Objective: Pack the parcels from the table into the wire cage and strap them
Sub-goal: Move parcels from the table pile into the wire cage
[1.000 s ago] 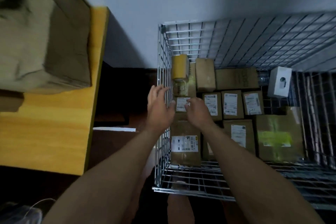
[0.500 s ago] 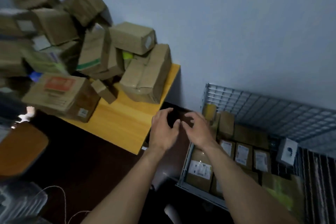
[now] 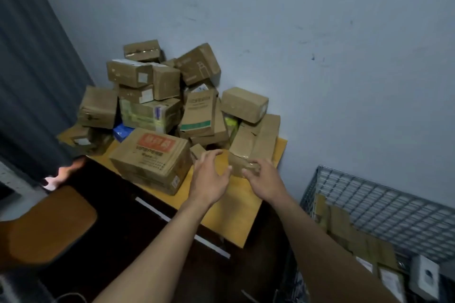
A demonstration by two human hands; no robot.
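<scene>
Plenty of cardboard parcels (image 3: 152, 106) heaped on wooden counter (image 3: 236, 219), pile shoved back toward wall (image 3: 320, 56) & dark curtain (image 3: 29, 69). Bare room only along near-right edge & corner of counter, betw big red-label box (image 3: 152, 157) and long parcel (image 3: 256, 142).

Left hand (image 3: 211, 176) over that bare strip, fingers spread & loosely curled, holding nothing. Right hand (image 3: 266, 181) just beside it, the two apart, fingertips at near end of long parcel. Grip or mere touch: can't tell, too blurred.

Long parcel tilted, propped vs the pile. Long axis from near end at the hands up & away toward wall, far end up against a smaller parcel (image 3: 243, 104). Small box (image 3: 197, 151) wedged betw red-label box & long parcel, just past left fingertips.

Wire cage (image 3: 381, 204) low to the right, apart from counter's right edge w/ dark gap betw. Open at top, brown boxes (image 3: 344, 229) packed close inside, white box (image 3: 424, 275) among them at near side.

Brown chair seat (image 3: 49, 224) low on the left, well apart from the hands.
</scene>
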